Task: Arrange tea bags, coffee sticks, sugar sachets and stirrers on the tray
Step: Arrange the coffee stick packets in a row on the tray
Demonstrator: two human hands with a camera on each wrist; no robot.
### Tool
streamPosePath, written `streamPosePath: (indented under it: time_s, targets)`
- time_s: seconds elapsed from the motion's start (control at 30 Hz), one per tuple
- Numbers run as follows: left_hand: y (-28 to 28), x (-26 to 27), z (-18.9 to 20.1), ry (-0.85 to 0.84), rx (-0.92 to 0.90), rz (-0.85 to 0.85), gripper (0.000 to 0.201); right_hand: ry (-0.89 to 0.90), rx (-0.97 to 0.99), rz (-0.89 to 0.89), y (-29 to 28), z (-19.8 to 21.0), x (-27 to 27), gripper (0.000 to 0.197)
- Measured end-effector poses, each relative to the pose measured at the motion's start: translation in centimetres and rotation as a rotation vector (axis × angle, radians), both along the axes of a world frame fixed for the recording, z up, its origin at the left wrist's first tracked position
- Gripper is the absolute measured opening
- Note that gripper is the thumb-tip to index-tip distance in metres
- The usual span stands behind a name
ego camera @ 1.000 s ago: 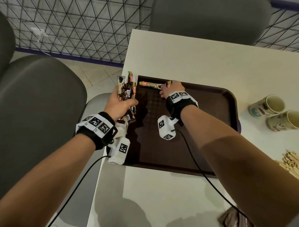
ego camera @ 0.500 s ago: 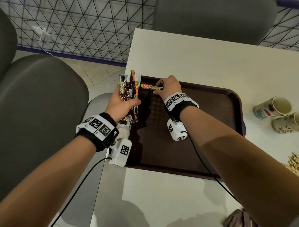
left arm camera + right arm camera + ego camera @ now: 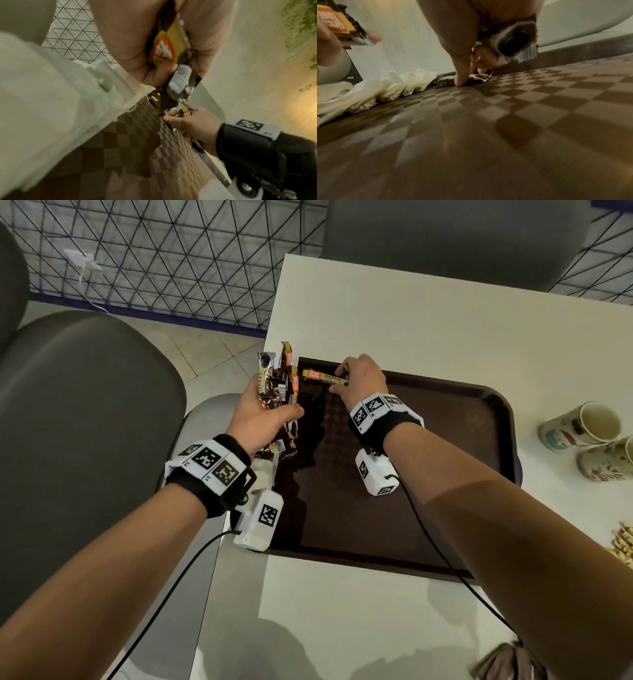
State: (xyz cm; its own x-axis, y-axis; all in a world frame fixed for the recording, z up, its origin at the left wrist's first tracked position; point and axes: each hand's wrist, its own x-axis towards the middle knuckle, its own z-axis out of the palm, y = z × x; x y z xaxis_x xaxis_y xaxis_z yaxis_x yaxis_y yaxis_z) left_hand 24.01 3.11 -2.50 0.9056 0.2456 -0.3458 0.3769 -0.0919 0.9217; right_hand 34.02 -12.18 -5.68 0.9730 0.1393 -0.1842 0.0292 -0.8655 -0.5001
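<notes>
Currently laying a glossy foil coffee stick point(image 3: 323, 377) flat in the tray's point(image 3: 486, 419) far left corner, pinched and pressed down by the right grip point(image 3: 359, 380). Just left of it, a fanned bundle of slim brown-and-gold sticks point(image 3: 277, 392) clasped in the left grip point(image 3: 265, 416). Below both, checker-embossed dark plastic. Next, probably: release, then draw another stick from the bundle and lay it parallel.

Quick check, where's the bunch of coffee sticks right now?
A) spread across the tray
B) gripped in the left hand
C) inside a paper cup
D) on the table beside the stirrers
B: the left hand grips the bunch of coffee sticks at the tray's left edge, while the right hand sets a single coffee stick along the far rim.
</notes>
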Motion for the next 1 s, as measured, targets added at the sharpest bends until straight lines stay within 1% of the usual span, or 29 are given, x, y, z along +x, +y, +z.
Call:
streamPosePath:
  time_s: [0.23, 0.37, 0.47, 0.53, 0.6, 0.7, 0.77, 0.8, 0.9, 1.0]
  targets:
    - [0.2, -0.4, -0.1, 0.008, -0.01, 0.004, 0.06, -0.051, -0.013, 0.042, 0.6, 0.0, -0.2, 0.017]
    - [0.3, -0.4, -0.1, 0.005, -0.016, 0.009, 0.06, -0.06, 0.032, 0.037, 0.5, 0.1, -0.4, 0.02]
    - [0.1, -0.4, 0.0, -0.011, -0.02, 0.014, 0.06, -0.112, 0.168, 0.005, 0.6, 1.1, -0.8, 0.03]
    - [-0.3, -0.3, 0.0, -0.03, -0.031, 0.017, 0.057, -0.115, 0.328, 0.001, 0.9, 2.1, -1.4, 0.039]
    - [-0.7, -0.4, 0.4, -0.047, -0.052, 0.01, 0.054, -0.111, 0.52, -0.003, 1.2, 3.2, -2.2, 0.042]
    - [-1.3, -0.5, 0.7, -0.053, -0.082, 0.023, 0.054, -0.04, 0.661, -0.012, 1.1, 4.8, -3.4, 0.045]
    - [-1.5, -0.7, 1.0, -0.06, -0.113, 0.036, 0.06, 0.022, 0.783, -0.05, 0.8, 5.4, -3.8, 0.045]
    - [-1.6, -1.0, 1.2, -0.058, -0.137, 0.038, 0.061, 0.025, 0.83, -0.071, 0.6, 5.5, -4.1, 0.044]
    - [-1.8, -1.3, 1.3, -0.043, -0.205, 0.025, 0.052, -0.009, 0.839, -0.099, 0.2, 5.2, -4.7, 0.038]
    - [-2.0, -1.8, 1.4, -0.036, -0.256, 0.011, 0.052, -0.044, 0.79, -0.138, -0.4, 4.8, -5.3, 0.034]
